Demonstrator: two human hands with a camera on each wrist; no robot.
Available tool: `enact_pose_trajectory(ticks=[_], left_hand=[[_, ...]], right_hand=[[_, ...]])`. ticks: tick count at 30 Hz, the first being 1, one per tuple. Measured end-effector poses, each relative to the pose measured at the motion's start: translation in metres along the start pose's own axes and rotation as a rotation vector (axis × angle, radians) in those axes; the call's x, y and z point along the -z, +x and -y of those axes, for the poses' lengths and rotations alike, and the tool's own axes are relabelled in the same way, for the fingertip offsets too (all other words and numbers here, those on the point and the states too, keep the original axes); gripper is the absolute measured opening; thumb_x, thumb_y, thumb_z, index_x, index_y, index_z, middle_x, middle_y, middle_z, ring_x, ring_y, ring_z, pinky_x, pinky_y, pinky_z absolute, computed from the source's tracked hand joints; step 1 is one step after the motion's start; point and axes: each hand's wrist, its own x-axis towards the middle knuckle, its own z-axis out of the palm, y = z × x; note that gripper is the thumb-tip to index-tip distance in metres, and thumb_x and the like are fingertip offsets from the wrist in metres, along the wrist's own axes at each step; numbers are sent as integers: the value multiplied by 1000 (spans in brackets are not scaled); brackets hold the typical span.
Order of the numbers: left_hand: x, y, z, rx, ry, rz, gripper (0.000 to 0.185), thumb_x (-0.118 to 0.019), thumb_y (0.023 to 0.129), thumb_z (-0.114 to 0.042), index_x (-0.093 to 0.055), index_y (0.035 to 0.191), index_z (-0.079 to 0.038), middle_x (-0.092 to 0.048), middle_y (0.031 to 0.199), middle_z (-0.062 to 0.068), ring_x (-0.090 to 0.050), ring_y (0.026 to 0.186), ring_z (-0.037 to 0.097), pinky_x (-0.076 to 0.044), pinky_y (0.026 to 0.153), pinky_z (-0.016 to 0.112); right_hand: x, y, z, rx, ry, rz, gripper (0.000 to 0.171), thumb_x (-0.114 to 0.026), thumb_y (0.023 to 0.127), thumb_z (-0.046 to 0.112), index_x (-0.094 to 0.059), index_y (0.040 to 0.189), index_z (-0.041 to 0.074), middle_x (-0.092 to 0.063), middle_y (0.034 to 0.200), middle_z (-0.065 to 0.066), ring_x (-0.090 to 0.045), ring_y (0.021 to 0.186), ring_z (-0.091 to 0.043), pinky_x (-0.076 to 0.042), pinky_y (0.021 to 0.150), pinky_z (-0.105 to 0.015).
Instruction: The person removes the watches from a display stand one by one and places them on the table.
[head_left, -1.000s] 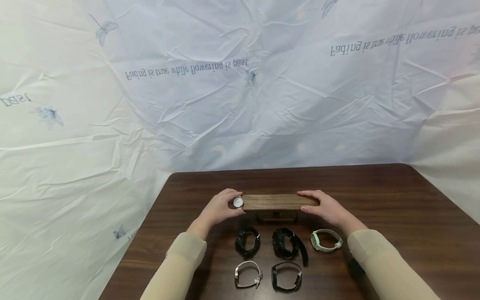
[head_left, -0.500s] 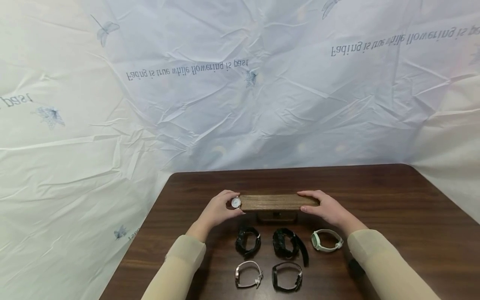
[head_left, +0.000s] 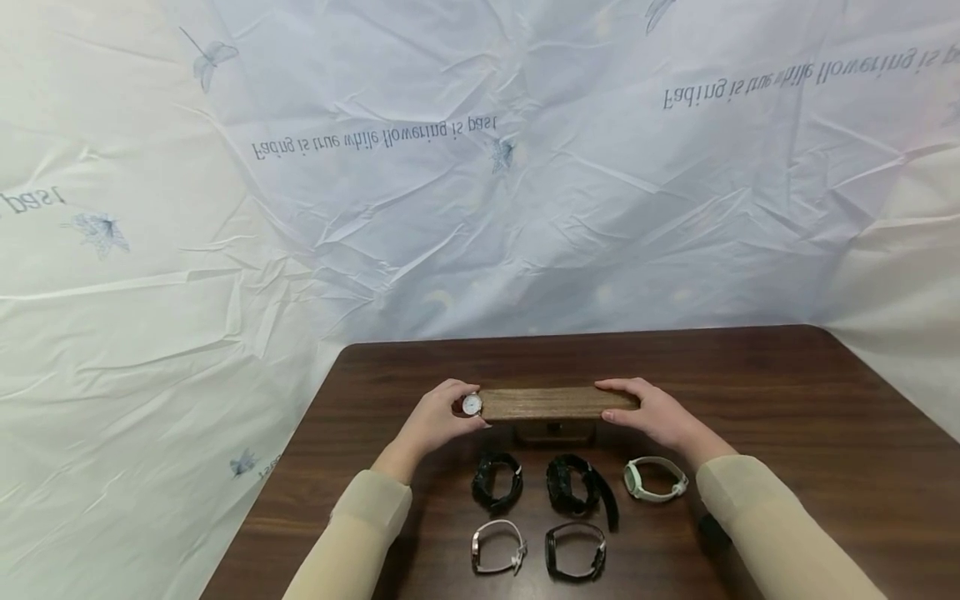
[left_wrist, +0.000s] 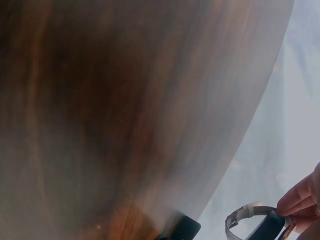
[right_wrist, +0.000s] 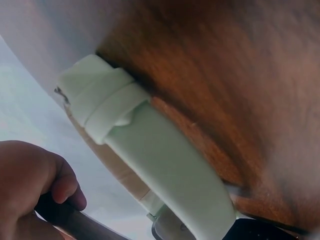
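Holding a white-faced watch (head_left: 472,405) in the left hand (head_left: 435,419), pinched against the left end of the wooden stand bar (head_left: 553,402). Bracing the bar's right end with the right hand (head_left: 651,413), fingers curled round it. Worth keeping the bar steady and level, and easing the loop squarely past its end so nothing snags. Bar: rough-grained, flat, long, perched on a small base. Nearer than the bar, on the dark glossy counter (head_left: 787,392): a mint rubbery watch (head_left: 655,480), two black bands, two paler ones.
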Motion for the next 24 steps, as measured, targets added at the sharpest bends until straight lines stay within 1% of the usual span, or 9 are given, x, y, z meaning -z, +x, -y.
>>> enact_pose_trajectory(ticks=[7,12,16,24], left_hand=[[2,-4,4,-4,25,-22,49,-71,70,-34,-59,112,-13,-53,98,-8,-49,76,4,-43,65,22],[5,-10,6,17,20,-32,47,-71,70,-34,-59,111,-12,-53,98,-8,-49,76,5,-43,65,23],[8,-13,5,40,27,-43,45,-71,70,-33,-60,110,-14,-53,97,-10,-49,75,3,-43,64,22],[14,-18,2,14,23,-68,44,-71,71,-32,-61,109,-11,-53,93,-11,-48,73,4,-43,64,23]], right_hand=[[0,1,0,15,-27,-2,57,-57,74,53,-45,125,30,-42,119,-7,-45,100,-25,-38,75,-44],[-1,-1,1,14,-13,2,56,-58,74,52,-45,124,31,-41,120,-8,-44,101,-26,-38,76,-44],[-1,-1,1,4,-20,-6,55,-58,74,53,-45,124,33,-41,121,-6,-44,103,-27,-38,77,-45],[1,-2,3,-9,-23,-7,56,-58,74,54,-45,124,33,-42,118,-5,-44,102,-26,-38,76,-44]])
